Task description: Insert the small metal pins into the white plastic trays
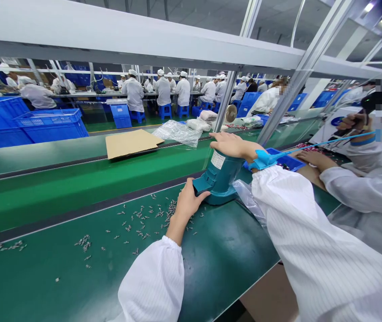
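Two bare hands are recorded at a teal machine (226, 178), taken as landmark. The left forearm is angled up from below-left of it; the left hand (187, 199) is held open and cupped at the mouth of its spout, thumb spread along the lower edge. The right forearm is extended from the lower right, and the right hand (228, 145) is laid open, palm down, over the machine's top, fingers pointed left. A blue wrist strap (263, 159) is worn there.

The machine's top is covered by the right palm, and the spout's opening is partly masked by the left hand (its inside cannot be made out). Both sleeves are cut off by the frame edge.

The machine is stood upright on the green worktop (231, 246), beneath the right hand and just right of the left. Small metal parts (142, 219) are scattered left of it; a clear plastic bag (249, 201) is seen close at its right.
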`<action>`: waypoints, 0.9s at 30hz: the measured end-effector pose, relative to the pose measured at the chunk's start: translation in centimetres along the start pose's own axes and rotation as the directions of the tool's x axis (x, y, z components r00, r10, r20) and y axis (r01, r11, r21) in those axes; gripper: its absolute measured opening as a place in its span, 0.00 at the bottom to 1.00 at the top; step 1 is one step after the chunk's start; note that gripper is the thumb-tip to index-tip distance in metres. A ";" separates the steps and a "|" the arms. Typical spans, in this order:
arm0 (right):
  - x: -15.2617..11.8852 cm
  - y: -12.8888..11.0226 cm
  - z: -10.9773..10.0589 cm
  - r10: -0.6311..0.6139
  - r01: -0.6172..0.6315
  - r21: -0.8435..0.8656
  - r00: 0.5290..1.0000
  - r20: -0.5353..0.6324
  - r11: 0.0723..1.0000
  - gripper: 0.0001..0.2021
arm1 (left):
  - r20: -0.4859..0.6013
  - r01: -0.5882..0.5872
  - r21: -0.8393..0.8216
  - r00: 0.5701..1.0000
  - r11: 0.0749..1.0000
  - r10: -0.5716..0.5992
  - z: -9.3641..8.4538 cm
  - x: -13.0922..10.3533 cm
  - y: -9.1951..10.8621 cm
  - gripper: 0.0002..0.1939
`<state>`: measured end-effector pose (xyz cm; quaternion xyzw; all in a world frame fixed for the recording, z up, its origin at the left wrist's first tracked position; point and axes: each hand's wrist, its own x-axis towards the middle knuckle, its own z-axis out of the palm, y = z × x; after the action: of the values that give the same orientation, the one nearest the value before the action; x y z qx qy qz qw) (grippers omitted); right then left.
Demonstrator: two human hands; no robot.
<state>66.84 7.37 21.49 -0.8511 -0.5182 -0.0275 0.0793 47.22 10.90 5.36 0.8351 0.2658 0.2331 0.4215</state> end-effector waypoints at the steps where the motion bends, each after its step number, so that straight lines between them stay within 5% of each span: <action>1: -0.1 -0.1 -0.1 0.027 -0.027 -0.004 1.000 0.016 1.000 0.31 | -0.001 -0.001 -0.001 1.000 1.000 0.001 0.0 0.0 0.0 0.29; 14: -0.4 -0.7 -0.5 0.083 -0.082 -0.007 0.995 0.060 0.997 0.30 | -0.002 -0.006 -0.003 1.000 1.000 0.006 0.1 -0.1 -0.1 0.29; 19: -0.3 -0.7 -0.5 0.086 -0.085 -0.015 0.994 0.062 0.996 0.31 | -0.039 0.013 0.001 0.999 1.000 -0.013 0.4 -0.1 -0.1 0.37; 27: -0.3 -0.6 -0.4 0.084 -0.083 -0.017 0.994 0.066 0.996 0.31 | -0.043 -0.015 0.000 0.999 1.000 0.015 0.3 -0.1 -0.2 0.27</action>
<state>66.16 7.36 21.89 -0.8729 -0.4845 0.0008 0.0571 47.32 10.79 4.96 0.8317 0.2685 0.2544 0.4140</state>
